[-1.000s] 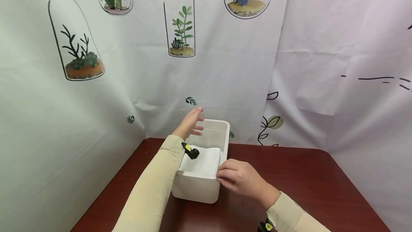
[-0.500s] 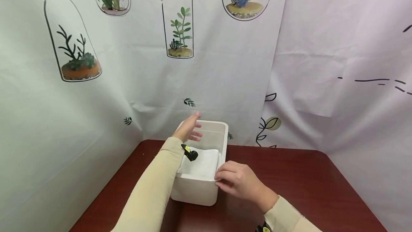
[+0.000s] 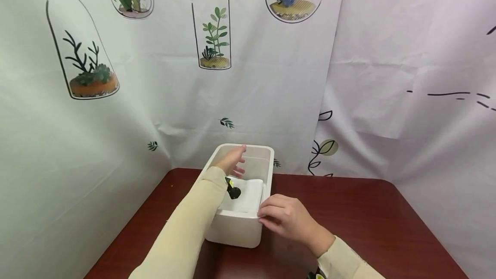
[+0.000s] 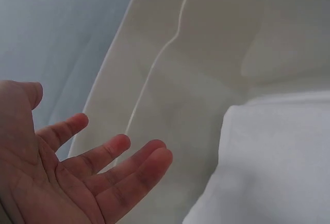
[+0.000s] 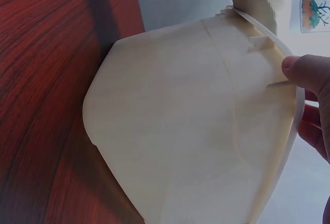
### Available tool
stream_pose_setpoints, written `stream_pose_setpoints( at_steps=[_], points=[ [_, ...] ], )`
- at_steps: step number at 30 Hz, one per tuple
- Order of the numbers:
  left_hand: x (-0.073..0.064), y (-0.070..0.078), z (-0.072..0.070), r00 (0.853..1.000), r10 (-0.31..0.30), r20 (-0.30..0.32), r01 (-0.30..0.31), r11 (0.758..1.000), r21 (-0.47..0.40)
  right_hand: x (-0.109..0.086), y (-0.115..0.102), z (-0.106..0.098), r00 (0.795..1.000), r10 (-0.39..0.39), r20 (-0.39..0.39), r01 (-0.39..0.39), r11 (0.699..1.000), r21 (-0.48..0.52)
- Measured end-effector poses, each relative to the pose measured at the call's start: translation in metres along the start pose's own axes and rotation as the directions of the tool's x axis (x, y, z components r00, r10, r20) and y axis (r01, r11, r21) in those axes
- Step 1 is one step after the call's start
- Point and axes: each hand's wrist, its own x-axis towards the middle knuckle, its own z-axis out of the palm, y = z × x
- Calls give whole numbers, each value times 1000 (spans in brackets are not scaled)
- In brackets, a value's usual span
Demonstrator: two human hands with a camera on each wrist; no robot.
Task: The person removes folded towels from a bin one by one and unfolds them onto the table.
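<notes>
Left hand (image 3: 234, 162) released over a white bin (image 3: 235, 230) near the bench's (image 3: 333, 214) far-left corner, right hand (image 3: 288, 218) pinching the bin's rim (image 3: 237, 214)

Looks like a curtained-off recording corner, this one: creased white fabric (image 3: 267, 94) hanging right behind the dark red table (image 3: 341, 214), wrapping round its left and right sides, a jarred-plant print (image 3: 215, 40) high above it, and a wrist-worn camera (image 3: 234, 192) over the tabletop!
</notes>
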Motion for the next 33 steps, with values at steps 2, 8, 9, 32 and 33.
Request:
stream_pose_setpoints(
  at_steps=[2, 8, 9, 32, 33],
  points=[
    [4, -2, 1, 1000, -21, -4, 21, 1000, -8, -1, 1, 0, 1000, 4, -3, -4, 1000, -1],
    [11, -13, -2, 996, -87, -10, 87, 996, -10, -2, 4, 2, 1000, 18, -7, -18, 1000, -2],
    [13, -16, -4, 995, -99, -12, 99, 995, -12, -3, 4, 2, 1000, 15, -10, -15, 1000, -1],
    [48, -58, -20, 986, -123, 116, 127, 991, -32, -2, 5, 2, 1000, -3, -19, 3, 1000, -4],
    [49, -60, -19, 984, -126, 126, 132, 990, -39, -3, 5, 2, 1000, -6, -18, 6, 1000, -5]
  ],
)
